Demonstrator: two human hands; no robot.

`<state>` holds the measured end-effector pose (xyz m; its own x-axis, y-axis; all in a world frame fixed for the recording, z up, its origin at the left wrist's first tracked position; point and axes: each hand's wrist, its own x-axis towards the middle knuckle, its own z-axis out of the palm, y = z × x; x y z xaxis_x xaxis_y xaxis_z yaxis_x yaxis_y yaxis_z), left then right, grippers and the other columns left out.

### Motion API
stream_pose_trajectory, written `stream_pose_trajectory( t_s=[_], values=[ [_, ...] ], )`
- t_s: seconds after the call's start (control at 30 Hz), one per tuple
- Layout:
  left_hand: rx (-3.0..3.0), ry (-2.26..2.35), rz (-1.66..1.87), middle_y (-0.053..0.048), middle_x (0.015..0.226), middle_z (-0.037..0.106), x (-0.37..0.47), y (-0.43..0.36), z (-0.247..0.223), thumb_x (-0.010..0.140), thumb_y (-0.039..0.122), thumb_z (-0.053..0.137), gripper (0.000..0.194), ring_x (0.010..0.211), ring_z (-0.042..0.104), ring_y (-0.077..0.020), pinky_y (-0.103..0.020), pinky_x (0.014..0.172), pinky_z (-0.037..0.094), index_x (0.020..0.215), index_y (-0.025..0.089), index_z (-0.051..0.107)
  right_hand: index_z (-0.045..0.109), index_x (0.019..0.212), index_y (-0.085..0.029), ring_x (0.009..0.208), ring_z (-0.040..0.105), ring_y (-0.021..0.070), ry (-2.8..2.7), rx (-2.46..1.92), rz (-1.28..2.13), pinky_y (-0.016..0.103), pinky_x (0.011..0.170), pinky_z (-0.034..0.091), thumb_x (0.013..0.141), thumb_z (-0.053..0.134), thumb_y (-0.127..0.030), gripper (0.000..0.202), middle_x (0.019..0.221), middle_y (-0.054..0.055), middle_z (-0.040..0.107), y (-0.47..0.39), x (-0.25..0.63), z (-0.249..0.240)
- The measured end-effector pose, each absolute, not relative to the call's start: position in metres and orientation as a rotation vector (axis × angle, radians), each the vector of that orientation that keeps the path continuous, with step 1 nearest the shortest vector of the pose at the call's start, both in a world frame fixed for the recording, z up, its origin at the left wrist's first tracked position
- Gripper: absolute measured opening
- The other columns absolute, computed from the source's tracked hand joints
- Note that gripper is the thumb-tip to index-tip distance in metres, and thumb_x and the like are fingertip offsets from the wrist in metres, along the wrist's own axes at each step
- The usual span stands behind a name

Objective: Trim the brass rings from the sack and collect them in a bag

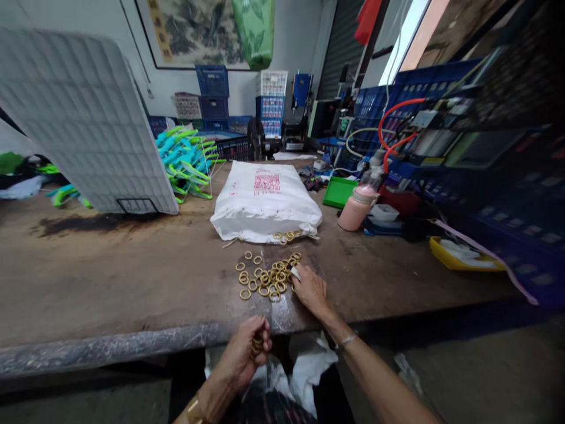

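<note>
Several brass-coloured rings (263, 279) lie in a loose pile on the wooden table (176, 271). My left hand (252, 347) is in front of the table's front edge, its fingers curled around a small stack of the same rings. At the right side of the pile, my right hand (309, 288) rests low with its fingers bent down against the rings; whether it grips one is hidden. Something pale covers one of its fingertips. Behind the pile sits a white sack (269, 197) with red print, and a few rings lie against its front edge.
A grey ribbed panel (88, 118) stands at the left, beside green and blue plastic pieces (188, 162). At the right are a pink bottle (356, 209), a green tray (339, 191), a yellow tray (463, 259) and a machine with orange hoses (430, 138).
</note>
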<state>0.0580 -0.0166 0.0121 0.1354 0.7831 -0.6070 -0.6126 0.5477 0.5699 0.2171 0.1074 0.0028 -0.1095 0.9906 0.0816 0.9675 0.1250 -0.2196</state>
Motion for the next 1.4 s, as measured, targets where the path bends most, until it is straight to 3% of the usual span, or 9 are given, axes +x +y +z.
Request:
stream_pose_trajectory(
  t_s=[0.23, 0.4, 0.53, 0.73, 0.87, 1.03, 1.17, 1.27, 1.4],
  values=[
    [0.500, 1.071, 1.028, 0.005, 0.051, 0.044, 0.061, 0.001, 0.011, 0.062, 0.054, 0.066, 0.039, 0.040, 0.038, -0.0061, -0.017, 0.035, 0.013, 0.071, 0.019, 0.050, 0.054, 0.083, -0.022, 0.066, 0.056, 0.0152, -2.016, -1.804, 0.423, 0.024, 0.056, 0.030, 0.083, 0.041, -0.024, 0.014, 0.074, 0.002, 0.062, 0.120, 0.228, -0.003],
    [0.827, 1.256, 1.196, 0.004, 0.054, 0.049, 0.063, 0.008, 0.021, 0.073, 0.036, 0.060, 0.023, 0.044, 0.042, -0.0085, -0.018, 0.042, 0.029, 0.089, 0.021, 0.053, 0.051, 0.070, -0.020, 0.058, 0.047, 0.0122, -1.834, -1.422, 0.817, 0.022, 0.056, 0.034, 0.078, 0.042, -0.032, 0.017, 0.061, -0.002, 0.051, 0.107, 0.213, 0.007],
    [1.005, 1.327, 1.324, 0.002, 0.066, 0.054, 0.058, 0.003, 0.023, 0.073, 0.024, 0.059, 0.029, 0.052, 0.044, -0.0100, -0.020, 0.052, 0.036, 0.102, 0.022, 0.056, 0.051, 0.072, -0.019, 0.052, 0.044, 0.0087, -1.568, -1.274, 1.380, 0.020, 0.049, 0.033, 0.068, 0.049, -0.031, 0.013, 0.058, -0.006, 0.048, 0.081, 0.191, 0.012],
    [1.132, 1.410, 1.225, -0.003, 0.079, 0.062, 0.047, -0.012, 0.017, 0.072, 0.024, 0.059, 0.014, 0.073, 0.054, -0.0173, -0.026, 0.071, 0.042, 0.085, 0.021, 0.065, 0.045, 0.079, -0.021, 0.034, 0.024, 0.0025, -1.215, -1.262, 1.921, 0.016, 0.035, 0.016, 0.062, 0.053, -0.029, 0.021, 0.048, -0.012, 0.040, 0.050, 0.177, 0.024],
    [1.222, 1.391, 1.234, -0.004, 0.081, 0.063, 0.043, -0.020, 0.013, 0.076, 0.027, 0.057, 0.013, 0.074, 0.055, -0.0165, -0.026, 0.074, 0.042, 0.084, 0.020, 0.064, 0.043, 0.081, -0.022, 0.031, 0.021, 0.0015, -1.087, -1.213, 2.086, 0.015, 0.033, 0.014, 0.059, 0.054, -0.028, 0.026, 0.047, -0.013, 0.042, 0.043, 0.172, 0.030],
    [1.197, 1.336, 1.196, 0.000, 0.065, 0.056, 0.042, -0.026, 0.012, 0.081, 0.037, 0.051, 0.021, 0.056, 0.047, -0.0099, -0.022, 0.056, 0.039, 0.082, 0.017, 0.058, 0.043, 0.079, -0.022, 0.031, 0.022, 0.0021, -1.150, -1.187, 2.097, 0.016, 0.033, 0.015, 0.065, 0.054, -0.035, 0.023, 0.048, -0.012, 0.043, 0.037, 0.165, 0.021],
    [0.975, 1.333, 1.179, 0.006, 0.054, 0.044, 0.042, -0.027, 0.012, 0.079, 0.046, 0.051, 0.029, 0.045, 0.037, -0.0060, -0.018, 0.044, 0.030, 0.075, 0.017, 0.049, 0.047, 0.069, -0.019, 0.042, 0.033, 0.0049, -1.516, -1.214, 1.691, 0.019, 0.042, 0.027, 0.073, 0.051, -0.040, 0.022, 0.053, -0.008, 0.044, 0.034, 0.161, 0.015],
    [0.843, 1.309, 1.162, 0.007, 0.054, 0.044, 0.041, -0.028, 0.012, 0.076, 0.050, 0.054, 0.033, 0.042, 0.036, -0.0045, -0.016, 0.040, 0.027, 0.075, 0.018, 0.047, 0.050, 0.066, -0.018, 0.055, 0.040, 0.0079, -1.671, -1.214, 1.477, 0.021, 0.053, 0.034, 0.073, 0.052, -0.039, 0.022, 0.059, -0.005, 0.047, 0.033, 0.159, 0.014],
    [0.721, 1.220, 1.110, 0.007, 0.056, 0.047, 0.041, -0.030, 0.014, 0.075, 0.050, 0.055, 0.033, 0.040, 0.035, -0.0029, -0.015, 0.037, 0.023, 0.075, 0.018, 0.046, 0.049, 0.066, -0.018, 0.054, 0.038, 0.0084, -1.656, -1.232, 1.517, 0.021, 0.052, 0.032, 0.075, 0.049, -0.038, 0.022, 0.057, -0.006, 0.045, 0.033, 0.158, 0.014]
  ],
)
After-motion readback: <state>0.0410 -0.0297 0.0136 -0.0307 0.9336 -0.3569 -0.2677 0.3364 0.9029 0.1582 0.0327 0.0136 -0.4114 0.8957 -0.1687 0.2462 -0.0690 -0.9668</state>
